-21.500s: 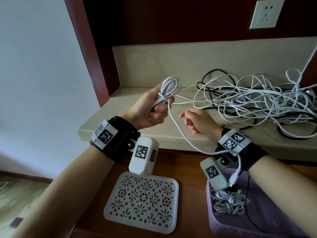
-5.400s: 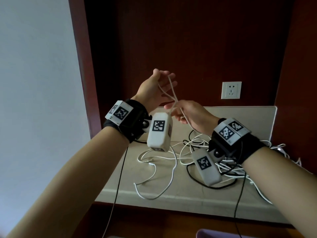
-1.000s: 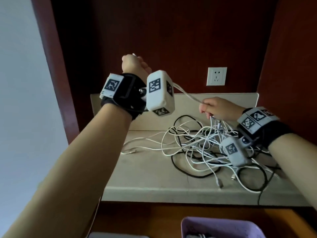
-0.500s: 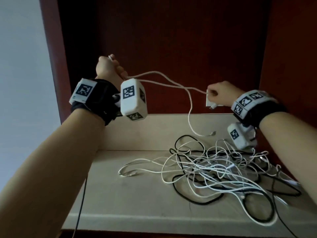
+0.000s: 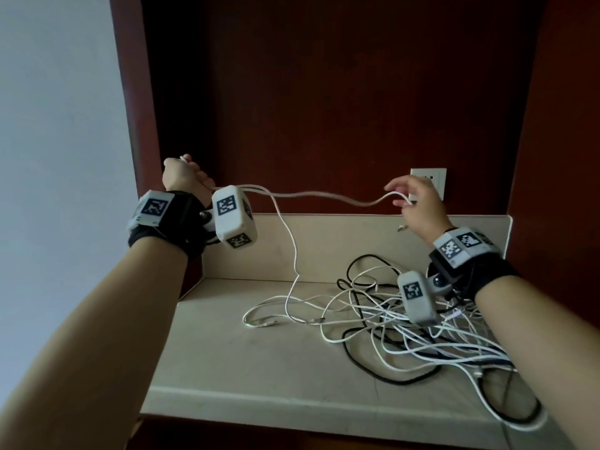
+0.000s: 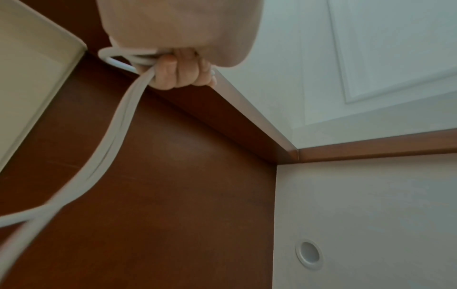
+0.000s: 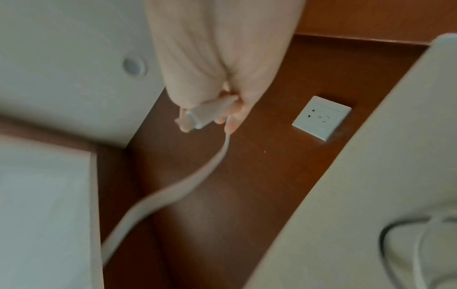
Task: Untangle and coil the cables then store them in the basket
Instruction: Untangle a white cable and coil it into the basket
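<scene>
A white cable [image 5: 324, 194] hangs stretched between my two raised hands above the beige shelf [image 5: 259, 368]. My left hand [image 5: 183, 177] is a fist gripping folded strands of it [image 6: 128, 58]. My right hand [image 5: 414, 203] pinches the cable near its white plug end [image 7: 210, 113]. One strand [image 5: 293, 254] drops from the left hand down to the shelf. A tangle of white and black cables [image 5: 415, 326] lies on the shelf's right half, under my right wrist. The basket is out of view.
A white wall socket [image 5: 428, 181] sits on the dark red back panel just behind my right hand. The shelf has a low beige back rim [image 5: 324, 245]. A white wall stands at the left.
The hands have drawn further apart, so the cable now runs almost level between them. The loop that hung below my right hand half a second ago is gone.
</scene>
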The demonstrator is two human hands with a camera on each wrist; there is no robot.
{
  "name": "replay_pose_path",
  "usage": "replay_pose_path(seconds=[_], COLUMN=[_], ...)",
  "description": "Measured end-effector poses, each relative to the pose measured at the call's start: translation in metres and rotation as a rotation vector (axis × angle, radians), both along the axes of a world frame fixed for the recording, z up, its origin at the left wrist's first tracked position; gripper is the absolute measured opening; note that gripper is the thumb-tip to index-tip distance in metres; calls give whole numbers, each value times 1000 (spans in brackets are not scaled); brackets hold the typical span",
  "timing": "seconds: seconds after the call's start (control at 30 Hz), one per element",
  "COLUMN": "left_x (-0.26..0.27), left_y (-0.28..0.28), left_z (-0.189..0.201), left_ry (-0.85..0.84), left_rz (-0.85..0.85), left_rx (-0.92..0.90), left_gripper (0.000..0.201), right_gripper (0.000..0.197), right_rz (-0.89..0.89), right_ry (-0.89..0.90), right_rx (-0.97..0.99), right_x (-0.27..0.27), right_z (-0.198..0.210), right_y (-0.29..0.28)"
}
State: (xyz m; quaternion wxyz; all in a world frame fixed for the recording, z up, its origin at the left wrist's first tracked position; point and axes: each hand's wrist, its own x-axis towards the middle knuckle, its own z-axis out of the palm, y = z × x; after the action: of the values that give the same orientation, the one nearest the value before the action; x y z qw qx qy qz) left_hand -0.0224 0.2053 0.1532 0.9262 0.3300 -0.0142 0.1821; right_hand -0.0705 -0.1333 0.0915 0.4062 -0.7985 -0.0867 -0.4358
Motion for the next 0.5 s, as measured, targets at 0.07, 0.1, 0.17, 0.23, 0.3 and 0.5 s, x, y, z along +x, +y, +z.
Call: replay_pose_path(seconds=[0.07, 0.1, 0.17, 0.23, 0.3, 0.5], left_x=[1, 0, -1, -4, -12, -50], left_y=[12, 17, 22, 21, 13, -31], left_z=[-2, -3, -5, -4, -1, 19], left_ry=[23, 37, 49, 34, 13, -117], left_rz=[17, 18, 22, 28, 35, 33], left_rx=[3, 6, 5, 8, 50, 279], left_gripper=[42, 42, 43, 42, 40, 36], right_gripper=[51, 51, 47, 38, 35, 32], right_rz=[50, 71, 31, -107, -164, -125], right_ry=[41, 73, 154, 232, 318, 763], right_rx=[284, 360, 321, 83, -173, -679], right_x=[-1, -2, 0, -3, -7, -23], right_z=[-4, -8, -18, -30, -37, -19], right_y=[-7, -10, -15, -9, 2, 56])
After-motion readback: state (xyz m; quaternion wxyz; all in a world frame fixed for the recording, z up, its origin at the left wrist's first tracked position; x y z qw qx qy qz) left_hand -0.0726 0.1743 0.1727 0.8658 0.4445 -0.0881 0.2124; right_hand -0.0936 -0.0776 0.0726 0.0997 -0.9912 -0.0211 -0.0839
